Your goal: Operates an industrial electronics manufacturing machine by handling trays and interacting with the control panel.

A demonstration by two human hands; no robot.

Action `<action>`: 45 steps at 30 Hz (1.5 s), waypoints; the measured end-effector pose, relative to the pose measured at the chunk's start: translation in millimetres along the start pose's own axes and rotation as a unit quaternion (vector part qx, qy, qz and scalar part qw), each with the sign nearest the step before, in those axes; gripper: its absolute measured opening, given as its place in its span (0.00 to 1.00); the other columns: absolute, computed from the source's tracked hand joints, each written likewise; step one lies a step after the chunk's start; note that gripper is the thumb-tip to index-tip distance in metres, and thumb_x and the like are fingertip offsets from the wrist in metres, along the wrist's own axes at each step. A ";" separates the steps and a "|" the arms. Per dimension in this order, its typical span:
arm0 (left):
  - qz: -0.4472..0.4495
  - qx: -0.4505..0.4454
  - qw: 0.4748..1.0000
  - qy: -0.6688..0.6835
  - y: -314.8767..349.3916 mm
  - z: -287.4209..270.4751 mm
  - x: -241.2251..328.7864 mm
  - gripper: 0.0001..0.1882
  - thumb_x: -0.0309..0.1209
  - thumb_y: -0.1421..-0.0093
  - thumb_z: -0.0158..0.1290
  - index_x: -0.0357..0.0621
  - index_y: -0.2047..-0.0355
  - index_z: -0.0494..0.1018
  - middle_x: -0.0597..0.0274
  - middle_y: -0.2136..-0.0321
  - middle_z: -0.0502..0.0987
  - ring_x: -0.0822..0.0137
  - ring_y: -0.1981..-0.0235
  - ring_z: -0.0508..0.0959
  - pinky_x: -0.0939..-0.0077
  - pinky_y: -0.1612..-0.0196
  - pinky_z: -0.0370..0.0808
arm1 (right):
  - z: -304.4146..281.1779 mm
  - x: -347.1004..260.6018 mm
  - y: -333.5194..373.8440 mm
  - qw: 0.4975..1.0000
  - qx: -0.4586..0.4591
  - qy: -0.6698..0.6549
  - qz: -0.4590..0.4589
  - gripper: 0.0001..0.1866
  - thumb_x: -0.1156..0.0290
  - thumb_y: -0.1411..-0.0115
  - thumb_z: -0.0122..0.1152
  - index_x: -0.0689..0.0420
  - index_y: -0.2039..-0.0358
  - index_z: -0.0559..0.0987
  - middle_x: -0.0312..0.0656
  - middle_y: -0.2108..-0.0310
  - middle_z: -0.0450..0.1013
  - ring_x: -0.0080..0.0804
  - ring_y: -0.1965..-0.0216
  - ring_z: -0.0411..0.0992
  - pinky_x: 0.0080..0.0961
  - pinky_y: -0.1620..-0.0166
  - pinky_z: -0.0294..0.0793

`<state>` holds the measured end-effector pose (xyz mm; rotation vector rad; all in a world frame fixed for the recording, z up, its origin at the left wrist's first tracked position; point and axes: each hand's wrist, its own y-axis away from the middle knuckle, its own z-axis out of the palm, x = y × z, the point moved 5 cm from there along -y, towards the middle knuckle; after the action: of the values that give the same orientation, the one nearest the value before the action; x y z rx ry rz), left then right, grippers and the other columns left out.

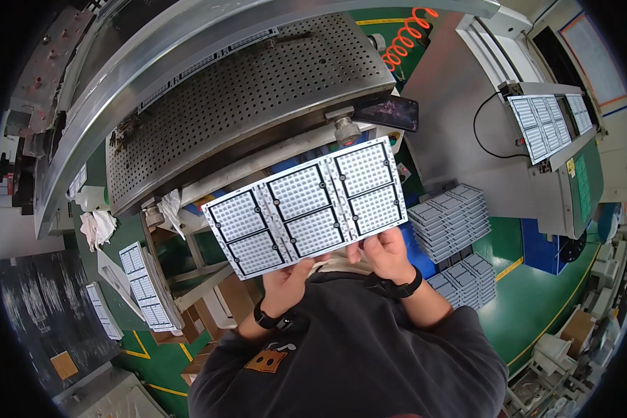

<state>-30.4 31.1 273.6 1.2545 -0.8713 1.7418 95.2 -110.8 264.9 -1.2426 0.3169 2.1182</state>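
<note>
A white printed panel (306, 207) with black-outlined blocks of small pale squares spans the space in front of my body, tilted with its right end higher. My left hand (288, 280) grips its lower edge left of the middle, thumb on the face. Further right along that same edge, my right hand (385, 252) pinches the panel, thumb in front. The fingers behind the panel are hidden. Just beyond the panel lies a perforated metal table (258, 97) of a machine, with a phone (390, 113) at its right corner.
Stacks of grey panels (453, 219) stand to my right, with more panels (146, 285) at the left. A metal machine frame (76, 157) arches over the perforated table. Further right, a conveyor machine (557, 160) carries similar panels (538, 125). An orange coiled hose (404, 43) hangs behind.
</note>
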 end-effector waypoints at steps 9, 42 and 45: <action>-0.149 -0.137 0.972 0.123 -15.0 -33.5 -26.0 0.28 0.45 0.30 0.48 0.39 0.37 0.67 0.52 0.41 0.73 0.58 0.43 0.75 0.64 0.42 0.74 | -34.1 -19.5 24.4 0.993 0.028 -0.108 0.023 0.16 0.62 0.26 0.50 0.61 0.47 0.73 0.39 0.71 0.74 0.21 0.74 0.68 0.17 0.68 0.67; -0.324 -0.344 0.880 -0.056 -19.3 87.4 -131.8 0.25 0.39 0.25 0.43 0.34 0.36 0.65 0.53 0.43 0.74 0.67 0.45 0.76 0.73 0.43 0.73 | -219.5 -25.3 306.7 0.670 0.563 0.441 0.201 0.21 0.62 0.34 0.45 0.66 0.75 0.77 0.50 0.80 0.77 0.49 0.74 0.78 0.42 0.62 0.76; -0.296 -0.349 0.884 -0.093 -25.9 83.4 -128.9 0.25 0.40 0.25 0.43 0.34 0.36 0.65 0.53 0.42 0.74 0.66 0.44 0.76 0.72 0.42 0.72 | -256.1 -2.3 295.4 0.696 0.558 0.418 0.171 0.21 0.63 0.32 0.45 0.64 0.76 0.77 0.49 0.78 0.78 0.47 0.71 0.78 0.41 0.59 0.76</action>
<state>50.7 -57.4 174.4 1.0357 -0.9694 0.7220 82.3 -465.0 99.7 -1.2338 1.9947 0.9354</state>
